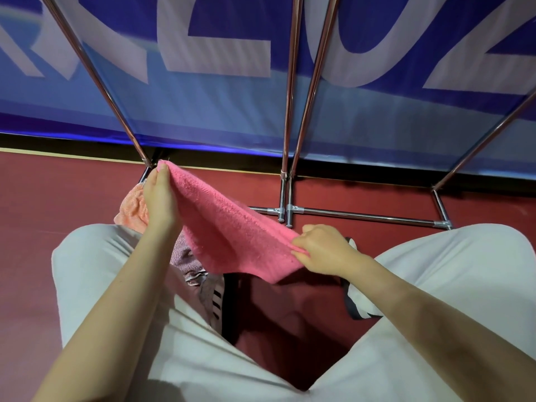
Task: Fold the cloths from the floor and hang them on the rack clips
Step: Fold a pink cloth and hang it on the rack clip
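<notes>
Pink cloth mid-fold, nothing visibly hung yet

Left hand [159,195] pinches the far corner of the pink cloth [232,227], right hand [322,248] pinches the near corner, holding it above the floor [58,198] before the rack [362,216]; more cloths [133,207] wait below (clips out of view).

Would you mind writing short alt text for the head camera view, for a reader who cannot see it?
A seated person's left hand and right hand pinch opposite ends of a pink towel, stretched above their lap. Behind stand the metal rack legs on a red floor, with an orange cloth lying under the left hand.
</notes>
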A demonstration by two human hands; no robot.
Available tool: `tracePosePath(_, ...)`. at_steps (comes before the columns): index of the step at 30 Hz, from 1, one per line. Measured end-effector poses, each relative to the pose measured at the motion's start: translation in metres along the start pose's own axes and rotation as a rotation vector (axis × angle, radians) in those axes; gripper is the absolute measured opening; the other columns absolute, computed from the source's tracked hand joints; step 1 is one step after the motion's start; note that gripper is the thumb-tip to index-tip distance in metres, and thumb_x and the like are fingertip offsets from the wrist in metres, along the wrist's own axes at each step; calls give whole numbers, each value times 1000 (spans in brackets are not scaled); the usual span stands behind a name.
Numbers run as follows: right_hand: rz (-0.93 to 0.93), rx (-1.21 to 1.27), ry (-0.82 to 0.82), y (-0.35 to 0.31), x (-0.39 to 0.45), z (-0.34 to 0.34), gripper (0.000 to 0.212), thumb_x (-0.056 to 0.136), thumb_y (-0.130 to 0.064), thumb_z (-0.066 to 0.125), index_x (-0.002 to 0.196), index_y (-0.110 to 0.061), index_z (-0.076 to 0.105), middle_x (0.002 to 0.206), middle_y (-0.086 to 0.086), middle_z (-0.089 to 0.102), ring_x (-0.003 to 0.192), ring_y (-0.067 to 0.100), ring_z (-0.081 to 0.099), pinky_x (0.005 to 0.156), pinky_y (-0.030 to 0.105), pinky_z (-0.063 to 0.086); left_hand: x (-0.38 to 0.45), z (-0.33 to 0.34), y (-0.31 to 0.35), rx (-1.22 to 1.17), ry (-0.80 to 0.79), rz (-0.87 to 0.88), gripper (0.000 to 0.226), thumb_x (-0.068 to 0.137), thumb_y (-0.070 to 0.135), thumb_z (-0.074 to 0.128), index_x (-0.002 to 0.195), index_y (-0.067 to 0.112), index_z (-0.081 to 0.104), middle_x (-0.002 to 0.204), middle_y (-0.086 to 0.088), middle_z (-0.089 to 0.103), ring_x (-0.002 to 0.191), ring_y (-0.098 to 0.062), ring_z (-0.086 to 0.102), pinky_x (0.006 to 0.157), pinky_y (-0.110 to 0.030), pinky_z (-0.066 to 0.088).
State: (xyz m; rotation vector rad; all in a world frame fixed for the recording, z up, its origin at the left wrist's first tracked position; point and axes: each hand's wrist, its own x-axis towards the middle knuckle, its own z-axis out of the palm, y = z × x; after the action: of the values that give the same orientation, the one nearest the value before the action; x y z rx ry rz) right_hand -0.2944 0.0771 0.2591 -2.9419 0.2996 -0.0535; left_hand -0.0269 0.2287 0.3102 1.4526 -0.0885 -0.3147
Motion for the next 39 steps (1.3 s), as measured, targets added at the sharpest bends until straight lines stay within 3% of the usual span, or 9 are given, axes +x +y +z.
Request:
tracePosePath(6, -241, 134, -29, -33, -3, 13, 9, 70, -10, 43, 76, -15, 47, 70, 5, 50, 58, 28, 53, 48, 28, 42, 10, 2, -5, -9, 68, -50, 27, 92, 38, 49, 71, 23, 55, 78, -4, 48, 80, -18, 45, 76, -32, 40)
tracePosePath(8, -212, 179, 22, -39, -4, 20, 15, 68, -10, 36, 80, -20, 38, 78, 2, 44, 49, 28, 47, 42, 25, 33, 12, 4, -8, -17, 72, -66, 29, 98, 31, 47, 71, 21, 55, 74, 0, 51, 79, -18, 48, 76, -30, 41)
tracePosePath(11, -129, 341, 9, -44, -3, 24, 23, 70, -10, 31, 82, -14, 50, 90, 7, 51, 51, 31, 48, 46, 32, 36, 13, 6, -8, -19, 89, -91, 31, 99, 28, 46, 71, 21, 55, 70, 4, 52, 73, -14, 50, 74, -28, 42)
tracePosePath(16, 20, 223, -187, -42, -3, 15, 6, 77, -18, 37, 72, -19, 39, 69, 16, 58, 58, 34, 43, 56, 34, 26, 10, 1, -2, 34, 132, -80, 25, 100, 30, 43, 81, 22, 57, 74, 9, 51, 69, -5, 46, 66, -12, 41)
tracePosePath(18, 47, 148, -186, -38, -2, 16, 12, 84, -23, 42, 73, -21, 39, 71, 14, 61, 65, 38, 53, 58, 34, 30, 11, -3, -1, 18, 141, -82, 29, 100, 30, 43, 73, 23, 53, 68, 11, 50, 66, -5, 47, 64, -18, 41)
tracePosePath(22, 116, 182, -88, -27, 4, 14, 21, 89, -21, 54, 72, -23, 42, 78, 10, 65, 78, 31, 59, 80, 37, 42, 14, -11, 1, 14, 170, -96, 34, 100, 31, 44, 66, 25, 46, 62, 11, 43, 60, -5, 41, 62, -23, 37)
tracePosePath(28, 291, 143, 244, -9, 10, 15, 11, 70, -16, 77, 65, -15, 67, 68, 1, 62, 68, 27, 57, 71, 37, 49, 10, -14, 0, 67, 142, -16, 40, 102, 25, 41, 62, 23, 37, 40, 19, 36, 46, 1, 33, 51, -19, 29)
tracePosePath(34, 360, 102, 179, 10, 12, 13, 23, 88, -29, 62, 83, -9, 71, 83, 8, 65, 85, 32, 57, 80, 38, 45, 9, -17, -4, 164, 26, 101, 35, 100, 29, 42, 66, 24, 39, 63, 9, 30, 60, -4, 28, 56, -24, 25)
tracePosePath(39, 344, 143, 286, 17, 11, 13, 16, 83, -27, 67, 80, -13, 74, 76, 6, 69, 75, 31, 63, 68, 34, 48, 8, -18, -4, 163, 8, 142, 32, 99, 32, 43, 68, 24, 42, 66, 8, 31, 62, -5, 29, 57, -25, 26)
